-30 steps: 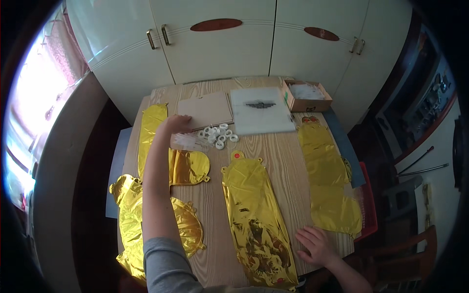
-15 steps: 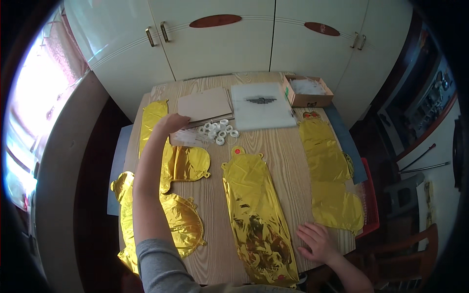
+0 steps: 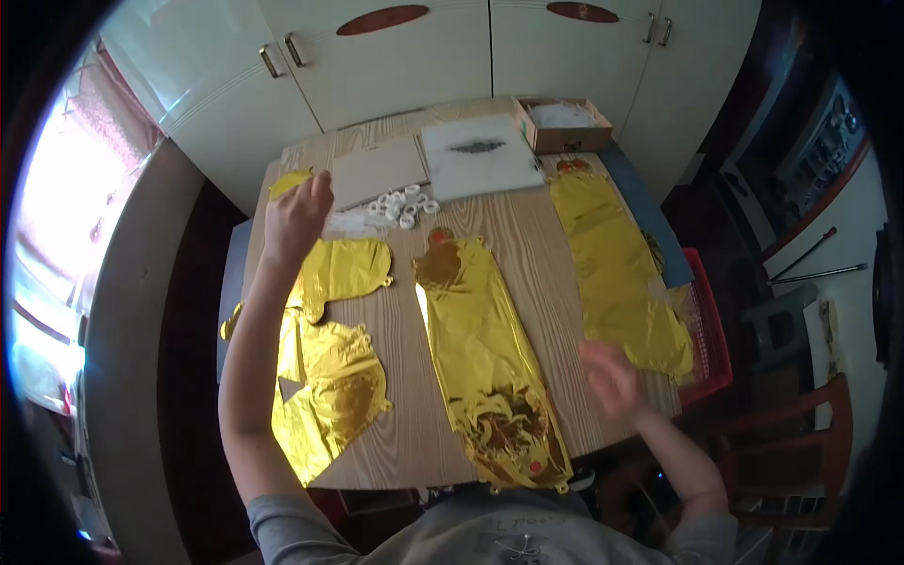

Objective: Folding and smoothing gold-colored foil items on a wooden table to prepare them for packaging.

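My left hand [image 3: 298, 218] is raised over the far left of the table, its fingers curled closed. What they hold, if anything, is hidden. Beside it lie clear plastic strips [image 3: 350, 223] and a heap of small white rolls [image 3: 407, 205]. Under and around my left arm spreads a crumpled gold foil balloon [image 3: 344, 377], flat and partly covered by the arm. Another flat gold foil balloon [image 3: 485, 320], long and with red dots at its ends, occupies the middle. My right hand [image 3: 612, 379] is smeared by motion near a third gold foil balloon [image 3: 603, 254] on the right.
Grey-beige boards [image 3: 377, 171] and a whitish translucent sheet or bag [image 3: 482, 165] with dark print lie at the back. A cardboard box [image 3: 570, 139] with clear plastic inside stands at the back right corner. Beyond the right edge are a red basket [image 3: 708, 330] and a wooden chair [image 3: 810, 443].
My left hand has come up from beside the plastic strips, now with curled fingers. My right hand has risen off the tabletop. The whole view has shifted, so the table sits higher in it.
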`<state>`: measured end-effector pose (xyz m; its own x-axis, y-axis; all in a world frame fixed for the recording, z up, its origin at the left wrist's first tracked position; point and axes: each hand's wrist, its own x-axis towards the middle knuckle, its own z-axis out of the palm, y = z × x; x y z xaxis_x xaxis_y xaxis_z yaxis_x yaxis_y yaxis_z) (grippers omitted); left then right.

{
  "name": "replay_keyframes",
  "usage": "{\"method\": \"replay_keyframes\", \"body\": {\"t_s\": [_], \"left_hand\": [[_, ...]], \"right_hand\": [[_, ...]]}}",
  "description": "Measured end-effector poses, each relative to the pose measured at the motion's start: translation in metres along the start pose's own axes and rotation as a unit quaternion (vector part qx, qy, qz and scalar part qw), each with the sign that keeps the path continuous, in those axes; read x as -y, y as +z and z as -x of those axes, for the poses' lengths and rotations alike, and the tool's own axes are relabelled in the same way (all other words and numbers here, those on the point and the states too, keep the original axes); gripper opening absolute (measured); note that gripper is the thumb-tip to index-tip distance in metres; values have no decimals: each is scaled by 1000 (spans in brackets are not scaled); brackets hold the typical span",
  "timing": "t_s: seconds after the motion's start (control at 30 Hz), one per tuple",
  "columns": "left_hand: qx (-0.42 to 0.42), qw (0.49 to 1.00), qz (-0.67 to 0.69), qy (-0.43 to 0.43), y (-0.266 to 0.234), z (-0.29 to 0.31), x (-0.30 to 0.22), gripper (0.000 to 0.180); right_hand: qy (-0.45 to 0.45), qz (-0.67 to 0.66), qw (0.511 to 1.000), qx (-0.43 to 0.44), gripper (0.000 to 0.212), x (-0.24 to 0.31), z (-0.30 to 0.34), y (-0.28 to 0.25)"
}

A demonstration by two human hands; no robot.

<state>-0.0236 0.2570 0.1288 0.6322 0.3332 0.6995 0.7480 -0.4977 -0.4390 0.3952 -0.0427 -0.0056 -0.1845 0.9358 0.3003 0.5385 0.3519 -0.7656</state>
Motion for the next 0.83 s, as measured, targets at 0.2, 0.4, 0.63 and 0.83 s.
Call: {"method": "replay_keyframes", "body": {"t_s": [0.2, 0.4, 0.63, 0.83], "left_hand": [[14, 988, 3, 152, -124, 25, -120, 21], [45, 977, 159, 135, -149, 54, -178, 21], [130, 890, 358, -252, -102, 103, -183, 52], [147, 839, 425, -306, -75, 127, -195, 63]], "right_hand": [[246, -640, 728, 4, 60, 64, -100, -19], [221, -495, 840, 32, 65, 56, -114, -7], [149, -415, 895, 74, 67, 6, -109, 21], [161, -420, 889, 89, 68, -1, -104, 39]]}}
